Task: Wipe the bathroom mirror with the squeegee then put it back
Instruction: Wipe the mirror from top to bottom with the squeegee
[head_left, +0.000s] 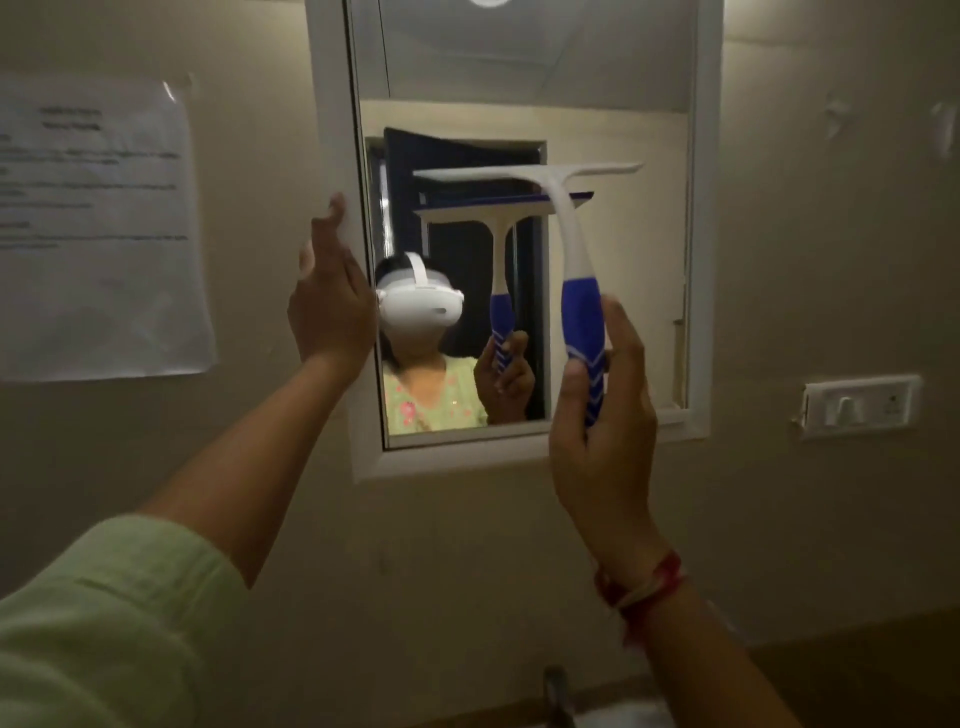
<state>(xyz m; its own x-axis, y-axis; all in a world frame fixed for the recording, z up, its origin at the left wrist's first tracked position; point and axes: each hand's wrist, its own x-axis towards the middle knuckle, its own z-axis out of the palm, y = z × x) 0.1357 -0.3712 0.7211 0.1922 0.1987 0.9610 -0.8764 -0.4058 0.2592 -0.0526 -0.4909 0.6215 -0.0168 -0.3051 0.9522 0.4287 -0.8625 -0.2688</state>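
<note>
Squeegee (574, 270) — handle gripped in right hand (602, 415).

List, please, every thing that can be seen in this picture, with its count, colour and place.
white-framed rectangular wall mirror: one, white frame, centre of the beige wall.
white plastic squeegee with blue handle: one, white and blue, upright before the mirror's right half, blade on top.
printed paper sheet: one, white, stuck on the wall, left of the mirror.
white switch plate: one, white, on the wall, right of the mirror.
metal tap: one, dark, bottom edge, only partly visible.
left hand: one, light green sleeve, open, on the mirror's left frame.
right hand: one, red thread at wrist, fingers around the squeegee handle.
</note>
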